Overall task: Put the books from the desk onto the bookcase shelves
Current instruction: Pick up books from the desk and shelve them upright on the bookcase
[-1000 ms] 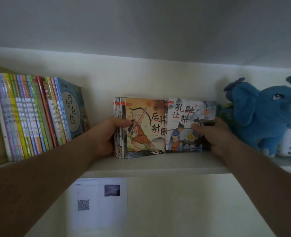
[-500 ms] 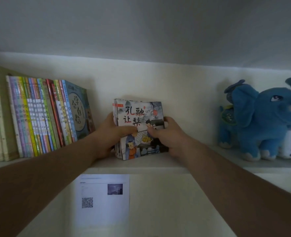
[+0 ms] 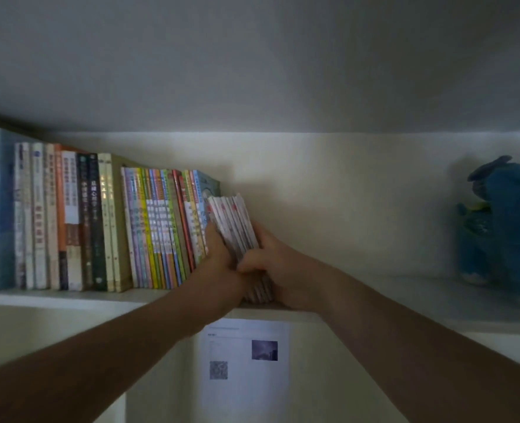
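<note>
A stack of thin picture books (image 3: 234,227) stands on edge on the white bookcase shelf (image 3: 374,288), spines toward me, leaning left against the row of shelved books (image 3: 158,230). My left hand (image 3: 219,264) grips the stack from its left side, wedged between it and the row. From the right, my right hand (image 3: 271,264) clasps the stack low down, fingers curled round its front edge. The two hands touch in front of the stack's lower part, which they hide.
Taller books (image 3: 69,221) fill the shelf's left end. A blue plush elephant (image 3: 503,227) sits at the far right. Bare shelf lies between the stack and the toy. A printed sheet with a QR code (image 3: 243,358) hangs below the shelf.
Both hands closed the two groups into one stack, turned it spine-out and slid it left against the shelved row. My view has shifted left, so more books show.
</note>
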